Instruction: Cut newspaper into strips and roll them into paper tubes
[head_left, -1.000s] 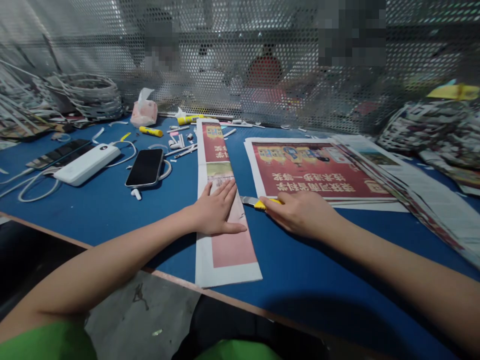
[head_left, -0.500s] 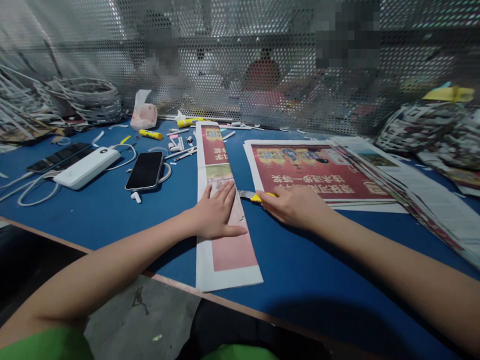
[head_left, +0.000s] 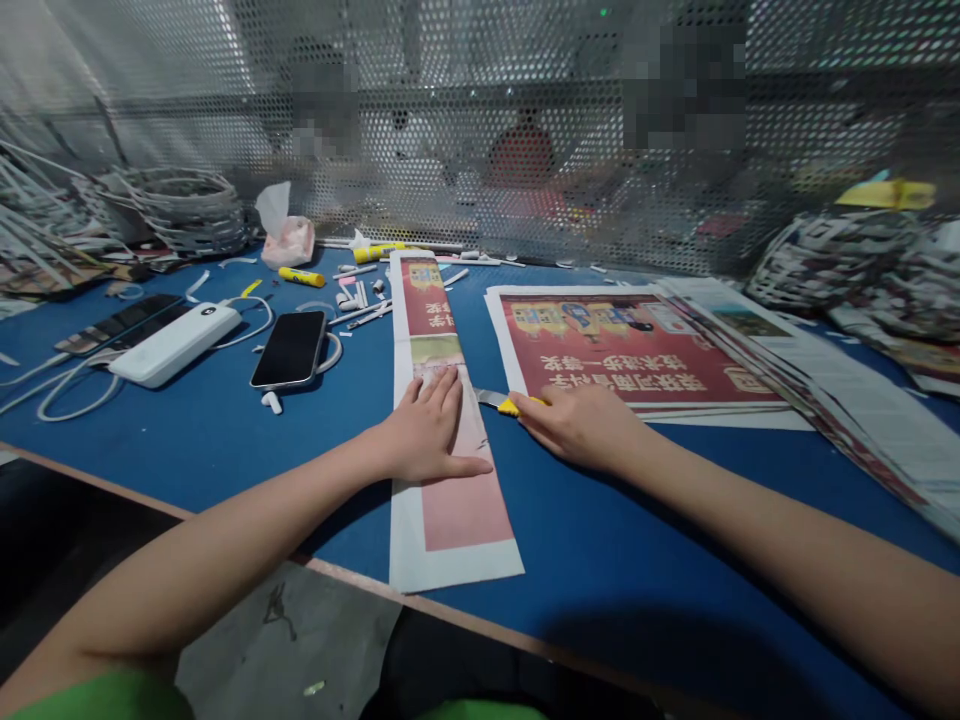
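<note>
A long folded strip of newspaper (head_left: 439, 330) lies lengthwise on the blue table (head_left: 187, 420), running away from me. My left hand (head_left: 429, 430) presses flat on the strip's middle, fingers stretched out. My right hand (head_left: 577, 425) is closed around a yellow utility knife (head_left: 501, 402). The knife's blade meets the strip's right edge just beyond my left fingertips.
A stack of newspaper sheets (head_left: 637, 345) lies right of the strip, with more papers (head_left: 840, 390) fanned out further right. Left are a black phone (head_left: 291, 348), a white power bank (head_left: 176, 343) with cables, glue sticks (head_left: 301, 276) and a tissue pack (head_left: 283, 236). A perforated metal screen (head_left: 480, 130) closes the back.
My right hand and the knife have slid along the strip's right edge, away from me. My left hand stays pressed on the strip.
</note>
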